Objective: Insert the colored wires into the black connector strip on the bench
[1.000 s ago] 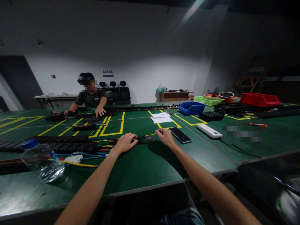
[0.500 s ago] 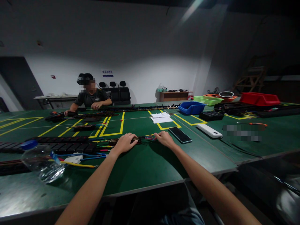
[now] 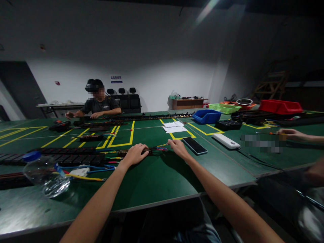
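My left hand (image 3: 135, 154) lies palm down on the right end of a long black cable chain (image 3: 76, 158) on the green table, fingers curled over it. My right hand (image 3: 178, 147) sits just to the right, its fingers pinched at the coloured wire ends (image 3: 161, 147) that stick out of the chain. Blue, yellow and red wires (image 3: 86, 172) trail off to the left of my left hand.
A plastic water bottle (image 3: 44, 175) lies at the left. A black phone (image 3: 194, 145) and a white power bank (image 3: 225, 141) rest right of my hand. Papers (image 3: 174, 127), a blue bin (image 3: 207, 116), green and red trays stand behind. One person sits across; another person's hand (image 3: 291, 134) reaches in at the right.
My hands have hardly moved. Another person's hand has come in from the right edge. The person across has drawn both hands back toward the body.
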### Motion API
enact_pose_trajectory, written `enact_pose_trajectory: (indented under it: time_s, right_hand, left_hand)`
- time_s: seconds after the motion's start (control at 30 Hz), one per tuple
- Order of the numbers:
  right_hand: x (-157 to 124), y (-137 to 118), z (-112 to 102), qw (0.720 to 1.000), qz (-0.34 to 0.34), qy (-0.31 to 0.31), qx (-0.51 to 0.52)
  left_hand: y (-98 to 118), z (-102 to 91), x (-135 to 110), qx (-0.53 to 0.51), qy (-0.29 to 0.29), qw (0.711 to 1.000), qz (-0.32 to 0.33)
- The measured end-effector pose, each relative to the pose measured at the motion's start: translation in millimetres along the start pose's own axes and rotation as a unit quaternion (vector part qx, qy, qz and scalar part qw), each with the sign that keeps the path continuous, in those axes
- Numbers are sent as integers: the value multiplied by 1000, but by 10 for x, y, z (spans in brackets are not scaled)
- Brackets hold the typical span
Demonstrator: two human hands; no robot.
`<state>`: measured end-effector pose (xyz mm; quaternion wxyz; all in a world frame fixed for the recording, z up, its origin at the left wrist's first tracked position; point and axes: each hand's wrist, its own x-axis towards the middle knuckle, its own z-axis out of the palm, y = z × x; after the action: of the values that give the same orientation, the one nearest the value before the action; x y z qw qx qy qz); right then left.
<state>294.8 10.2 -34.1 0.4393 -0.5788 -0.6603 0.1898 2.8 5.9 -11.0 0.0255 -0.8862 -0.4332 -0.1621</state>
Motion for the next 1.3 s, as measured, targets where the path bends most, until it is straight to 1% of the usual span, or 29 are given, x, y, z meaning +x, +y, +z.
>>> enact_pose_trajectory:
  time_s: [0.1, 0.17, 0.37, 0.47, 0.67, 0.73, 0.87, 0.93, 1.03, 1.13, 1.23, 1.3]
  right_hand:
    - [15, 6, 11, 997, -18, -5, 81]
    - [18, 15, 17, 995, -16, 1, 97]
    - [0, 44, 22, 998, -12, 54, -4]
    - [-10, 39, 16, 998, 8, 63, -30]
    - [-6, 53, 15, 998, 30, 37, -45]
    - [-3, 68, 20, 998, 40, 14, -54]
    - [-2, 88, 32, 994, 67, -51, -74]
    - [-2, 86, 33, 994, 67, -50, -72]
    - [0, 67, 18, 998, 39, -2, -40]
    - [4, 35, -8, 999, 7, 31, 35]
    - [5, 4, -29, 993, 3, 22, 119]
    - [6, -6, -35, 990, 8, 13, 139]
  left_hand:
    - [4, -2, -1, 2, 0, 1000, 1]
    - [3, -1, -2, 1, 1, 1000, 1]
    - [-26, 13, -6, -9, 1, 1000, 0]
    - [-32, 15, -5, -7, 2, 1000, 2]
    - [-29, 17, -2, -5, 0, 1000, 3]
    - [-31, 20, 0, -4, -2, 1000, 2]
    - [-27, 18, 4, 1, -5, 1000, -2]
    - [-21, 14, 4, 0, -5, 1000, -4]
    - [-15, 8, 0, -2, -5, 1000, -4]
    - [-15, 3, -4, -4, -4, 1000, -4]
    - [-11, -7, -4, -9, -7, 1000, -6]
    - [-4, -16, -2, -9, -9, 1000, -5]
